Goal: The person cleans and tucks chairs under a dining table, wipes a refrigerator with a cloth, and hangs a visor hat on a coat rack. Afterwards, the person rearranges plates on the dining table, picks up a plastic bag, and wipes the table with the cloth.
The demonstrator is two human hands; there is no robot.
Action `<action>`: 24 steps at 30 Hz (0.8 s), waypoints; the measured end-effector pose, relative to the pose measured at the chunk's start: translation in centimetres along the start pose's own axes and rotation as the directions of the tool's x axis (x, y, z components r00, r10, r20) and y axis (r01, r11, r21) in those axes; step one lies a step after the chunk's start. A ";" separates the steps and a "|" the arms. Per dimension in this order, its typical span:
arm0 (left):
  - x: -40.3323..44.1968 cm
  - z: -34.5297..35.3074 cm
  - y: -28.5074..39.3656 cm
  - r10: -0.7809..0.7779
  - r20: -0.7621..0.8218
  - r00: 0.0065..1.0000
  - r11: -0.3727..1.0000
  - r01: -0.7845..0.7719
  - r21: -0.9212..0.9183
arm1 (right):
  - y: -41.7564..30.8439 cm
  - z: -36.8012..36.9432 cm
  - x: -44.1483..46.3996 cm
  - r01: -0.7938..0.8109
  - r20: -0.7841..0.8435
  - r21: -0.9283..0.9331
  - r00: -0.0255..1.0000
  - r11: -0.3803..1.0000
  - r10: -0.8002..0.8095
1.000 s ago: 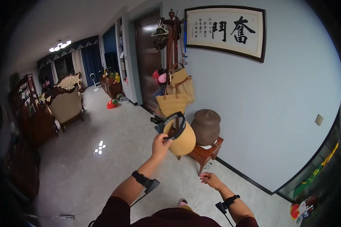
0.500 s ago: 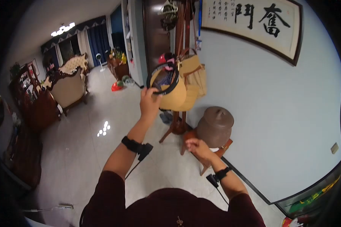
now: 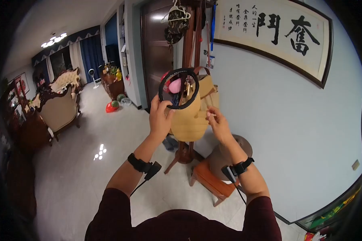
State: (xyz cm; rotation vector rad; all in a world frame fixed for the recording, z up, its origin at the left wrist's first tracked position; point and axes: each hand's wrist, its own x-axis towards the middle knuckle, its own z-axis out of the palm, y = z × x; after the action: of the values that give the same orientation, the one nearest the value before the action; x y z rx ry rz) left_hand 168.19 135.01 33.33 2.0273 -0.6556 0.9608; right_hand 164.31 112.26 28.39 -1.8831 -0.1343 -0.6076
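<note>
Sun visor: Taking it as the centre of my clock, the tan sun visor (image 3: 192, 107) is held up in front of the wearer, its black band (image 3: 196, 89) facing them as an open loop, the tan part below nearly melting into the straw bag (image 3: 191, 130) behind.
Left hand: At seven o'clock, the left hand (image 3: 161, 119) has thumb and fingers closed on the band's lower edge.
Right hand: Between four and five o'clock, the right hand (image 3: 218, 122) has its fingers half curled, thumb near the fingertips; whether they pinch or touch anything, I can't tell.
Seen through the loop: Something round and pink (image 3: 175, 85).
Coat rack: Toward twelve, the dark wooden coat rack (image 3: 189, 48) rises behind, with a camouflage-patterned item (image 3: 177, 26) hanging beside its post.
Pot: At half past four, partly behind the right forearm, a brown pot (image 3: 219, 162) sits on a wooden stool (image 3: 213, 184).
Wall: At two o'clock, framed calligraphy (image 3: 277, 36).
Far room: Around nine, a cream armchair (image 3: 60, 110).
</note>
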 end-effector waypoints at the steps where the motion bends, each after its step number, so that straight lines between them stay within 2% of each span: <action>1: 1.1 0.5 -1.4 -0.051 0.027 0.998 0.996 0.053 -0.071 | -0.3 0.5 1.9 0.020 -0.016 0.061 1.000 0.998 -0.019; 5: 3.5 1.2 -5.3 0.017 0.021 1.000 1.000 -0.017 -0.023 | 0.1 3.3 6.3 0.040 -0.060 0.074 0.998 0.996 -0.036; 7: 4.9 1.9 -6.9 0.134 0.023 0.991 0.991 -0.134 -0.024 | 0.7 4.6 8.5 0.022 -0.079 0.086 0.997 0.996 -0.015; 10: 5.5 3.2 -9.5 0.095 0.042 0.995 0.994 -0.093 -0.054 | 0.4 6.5 9.6 -0.018 -0.009 0.100 1.000 0.995 0.019; 11: 5.4 3.5 -10.6 0.056 0.097 0.994 0.993 -0.045 -0.110 | 1.4 7.1 9.8 -0.039 -0.006 0.096 0.999 0.995 0.039; 12: 5.1 4.0 -11.5 0.043 0.113 0.993 0.993 -0.030 -0.115 | 2.8 7.7 9.9 -0.048 0.043 0.017 0.998 0.999 0.047; 13: 4.7 4.5 -12.3 0.017 0.109 0.994 0.994 -0.006 -0.105 | 4.2 8.3 10.0 -0.052 0.092 -0.061 0.994 0.997 0.058; 18: 4.1 6.5 -15.8 -0.069 0.071 0.995 0.997 0.070 -0.013 | 11.2 10.2 12.0 -0.021 0.141 -0.071 0.990 0.997 0.031; 20: 4.8 7.4 -17.0 -0.051 0.073 0.996 0.998 0.048 0.042 | 11.7 10.0 12.7 -0.001 0.152 -0.069 0.988 0.998 0.012; 22: 5.2 8.5 -18.2 -0.047 0.046 0.998 0.995 0.042 0.094 | 9.2 8.9 14.1 -0.141 0.198 -0.116 0.967 0.983 0.162; 23: 5.3 8.7 -18.3 -0.100 0.088 0.991 0.995 0.098 0.031 | 10.0 8.9 14.8 -0.142 0.205 -0.112 0.965 0.983 0.163; 24: 5.5 9.0 -18.5 -0.150 0.133 0.980 0.987 0.155 -0.030 | 11.0 8.8 15.6 -0.076 0.118 -0.082 0.989 0.994 0.086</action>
State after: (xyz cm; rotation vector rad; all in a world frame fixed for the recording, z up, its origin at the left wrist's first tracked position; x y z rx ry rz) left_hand 188.10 137.31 26.20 2.0843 -0.5736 0.7253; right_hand 184.87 112.90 24.12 -1.9909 -0.1136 -0.4487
